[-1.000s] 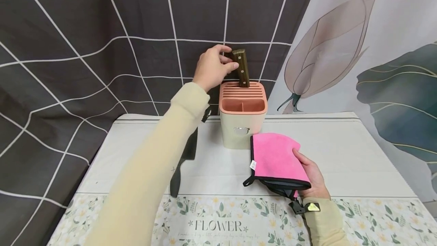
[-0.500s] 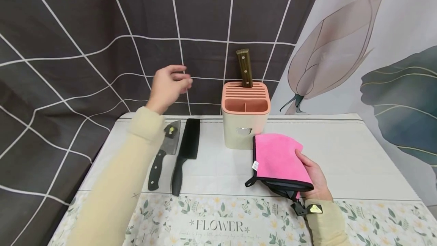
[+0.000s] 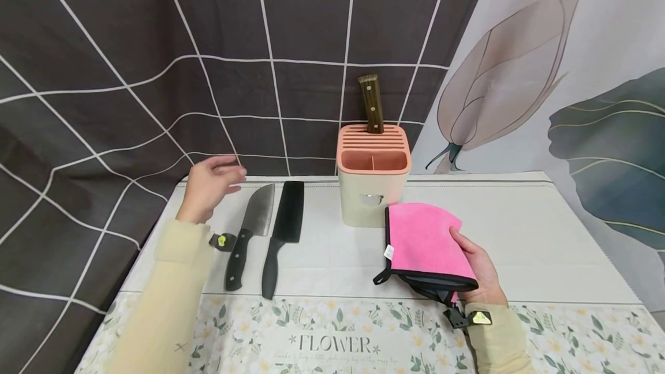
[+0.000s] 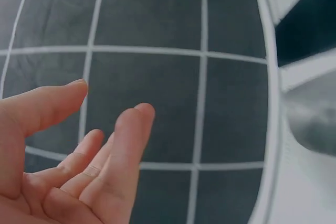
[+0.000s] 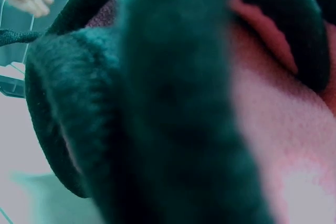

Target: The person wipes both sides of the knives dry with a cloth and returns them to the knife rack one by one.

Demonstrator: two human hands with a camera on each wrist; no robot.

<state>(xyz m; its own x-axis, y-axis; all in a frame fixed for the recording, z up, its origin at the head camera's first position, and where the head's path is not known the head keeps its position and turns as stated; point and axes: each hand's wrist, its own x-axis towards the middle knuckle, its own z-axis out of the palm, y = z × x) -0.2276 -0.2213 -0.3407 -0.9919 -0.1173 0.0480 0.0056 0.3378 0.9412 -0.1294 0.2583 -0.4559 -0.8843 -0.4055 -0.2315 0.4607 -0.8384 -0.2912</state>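
My left hand (image 3: 208, 186) hovers at the table's left side, fingers loosely bent and nothing between them. In the left wrist view its thumb and fingers (image 4: 126, 150) stand apart. Just right of it lies a cleaver (image 3: 260, 210) with a riveted black handle, and beside that a black knife (image 3: 288, 212). My right hand (image 3: 480, 270) holds a folded pink cloth (image 3: 423, 238) with black edging, the thumb on top and the other fingers hidden beneath. In the right wrist view the cloth (image 5: 273, 108) fills most of the picture. A wooden-handled knife (image 3: 372, 103) stands in the knife holder (image 3: 366, 198).
The holder has an orange slotted top with two front compartments. It stands at the table's back edge, against a dark checked curtain (image 3: 306, 22). A pale leaf-patterned curtain (image 3: 499, 103) hangs at the right. A flowered band (image 3: 332, 328) crosses the table's front.
My left hand has left the wooden-handled knife and moved left and down, past the two lying knives. My right hand and the cloth have stayed in place.
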